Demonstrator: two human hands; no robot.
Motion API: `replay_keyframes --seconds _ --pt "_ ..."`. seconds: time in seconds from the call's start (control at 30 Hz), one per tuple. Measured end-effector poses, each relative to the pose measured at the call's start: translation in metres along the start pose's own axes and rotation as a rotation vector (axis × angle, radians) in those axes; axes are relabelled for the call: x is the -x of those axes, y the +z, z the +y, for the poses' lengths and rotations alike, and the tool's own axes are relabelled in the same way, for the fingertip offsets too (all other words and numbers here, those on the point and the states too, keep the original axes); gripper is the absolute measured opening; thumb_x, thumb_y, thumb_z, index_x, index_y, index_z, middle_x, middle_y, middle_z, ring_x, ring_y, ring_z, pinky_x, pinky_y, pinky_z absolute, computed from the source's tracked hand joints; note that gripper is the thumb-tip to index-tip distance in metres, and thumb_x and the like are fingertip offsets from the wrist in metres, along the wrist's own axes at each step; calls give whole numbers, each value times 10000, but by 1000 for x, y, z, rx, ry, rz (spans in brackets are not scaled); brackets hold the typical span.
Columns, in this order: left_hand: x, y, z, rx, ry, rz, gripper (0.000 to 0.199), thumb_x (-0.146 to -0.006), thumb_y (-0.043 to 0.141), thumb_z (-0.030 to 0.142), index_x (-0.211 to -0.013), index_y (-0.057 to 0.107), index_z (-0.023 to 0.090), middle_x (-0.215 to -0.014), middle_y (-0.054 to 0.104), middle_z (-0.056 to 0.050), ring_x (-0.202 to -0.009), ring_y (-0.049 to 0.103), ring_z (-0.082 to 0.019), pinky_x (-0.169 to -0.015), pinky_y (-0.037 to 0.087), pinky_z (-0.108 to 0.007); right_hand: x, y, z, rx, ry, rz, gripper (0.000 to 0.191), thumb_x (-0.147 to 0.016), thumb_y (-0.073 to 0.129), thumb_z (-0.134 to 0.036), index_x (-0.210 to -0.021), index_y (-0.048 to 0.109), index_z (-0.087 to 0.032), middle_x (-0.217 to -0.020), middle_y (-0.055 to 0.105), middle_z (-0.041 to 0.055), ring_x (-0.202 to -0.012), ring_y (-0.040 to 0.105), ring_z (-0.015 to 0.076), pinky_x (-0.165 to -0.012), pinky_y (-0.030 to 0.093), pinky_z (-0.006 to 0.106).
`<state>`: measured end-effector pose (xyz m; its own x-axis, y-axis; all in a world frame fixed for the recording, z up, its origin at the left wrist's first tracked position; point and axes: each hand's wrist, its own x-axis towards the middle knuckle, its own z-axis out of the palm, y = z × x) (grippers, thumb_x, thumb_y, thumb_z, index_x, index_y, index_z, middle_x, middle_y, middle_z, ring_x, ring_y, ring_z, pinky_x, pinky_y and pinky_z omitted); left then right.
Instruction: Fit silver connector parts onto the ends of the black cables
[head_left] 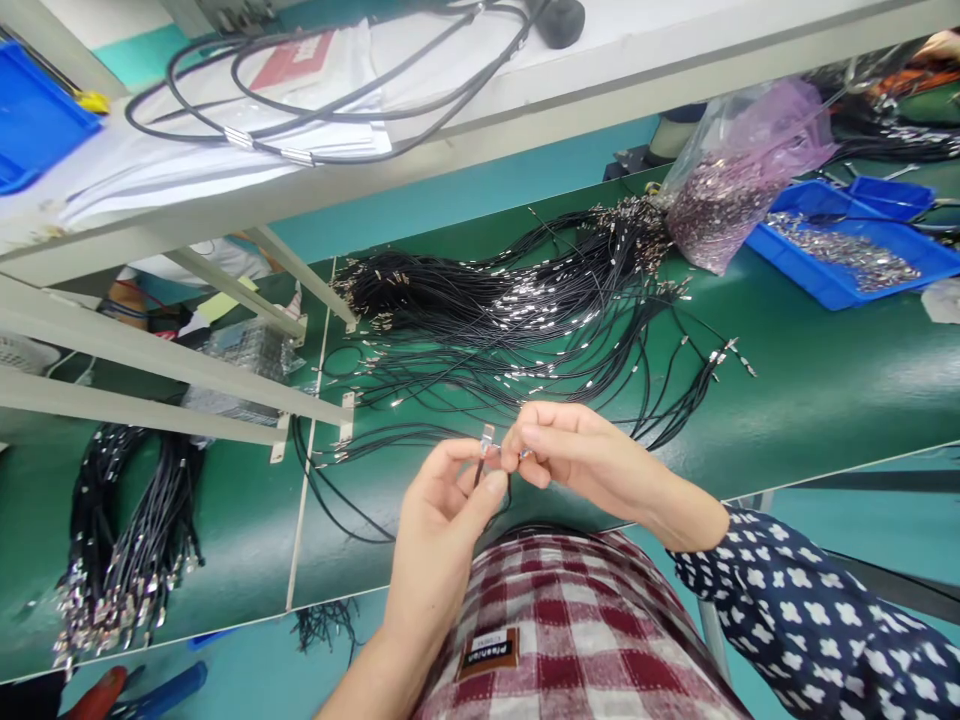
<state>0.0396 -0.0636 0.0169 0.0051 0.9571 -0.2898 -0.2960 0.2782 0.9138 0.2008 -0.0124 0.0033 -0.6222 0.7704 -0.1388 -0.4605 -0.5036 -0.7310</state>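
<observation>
Close to the table's front edge, my left hand (442, 520) pinches a black cord (478, 472) between thumb and fingers. The cord's shiny metal end piece (487, 437) sticks up past the fingertips. Meeting it from the right, my right hand (581, 450) has its thumb and fingers closed, with a small shiny metal part (525, 454) showing at the fingertips. Its exact kind is too small to make out. Just beyond both hands lie loose black cords (480, 385) with metal ends, and behind them a thick bundle of similar cords (465, 290).
At the right, a plastic bag (724, 200) of small metal parts stands beside a blue tray (810, 280) holding more. A white shelf (450, 165) with coiled black cables (330, 125) overhangs the back. Another cord bundle (135, 510) lies left of the shelf's legs (187, 380).
</observation>
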Motion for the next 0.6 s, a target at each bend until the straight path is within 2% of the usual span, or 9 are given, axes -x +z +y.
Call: replay_keyframes --seconds 0.1,0.2,0.33,0.47,0.6 --pt "-3 2 -1 -24 -3 -46 208 -771 762 189 -924 620 187 -902 663 -17 -808 606 -113 -749 457 -211 -1 -2 4 -42 -10 -6 203 -919 612 -285 -817 622 -109 -831 635 50 -637 542 70 -627 429 187" --pt "-6 1 -3 -48 -28 -89 159 -787 745 177 -889 624 169 -846 674 -21 -805 612 -118 -788 467 -226 0 -2 7 -14 -14 9 214 -925 612 -305 -837 641 -112 -816 634 44 -631 552 69 -624 440 183" --pt "-6 -3 -6 -11 -47 -86 85 -802 733 178 -804 649 166 -738 642 16 -639 529 -58 -655 440 -164 0 2 5 84 -68 52 203 -899 647 -303 -820 640 -116 -809 637 32 -623 540 63 -621 443 182" --pt "-3 -1 -7 48 -68 -25 119 -764 766 166 -750 648 162 -714 608 27 -605 488 -48 -526 370 -134 -1 5 1 149 -93 96 211 -879 665 -316 -807 614 -125 -701 618 1 -591 534 65 -582 430 180" --pt "1 3 -5 90 -100 5 144 -743 778 162 -731 635 152 -690 565 40 -526 392 -29 -475 324 -134 -4 7 -2 212 -75 144 287 -843 693 -353 -708 574 -130 -591 583 -27 -519 500 58 -528 401 180"
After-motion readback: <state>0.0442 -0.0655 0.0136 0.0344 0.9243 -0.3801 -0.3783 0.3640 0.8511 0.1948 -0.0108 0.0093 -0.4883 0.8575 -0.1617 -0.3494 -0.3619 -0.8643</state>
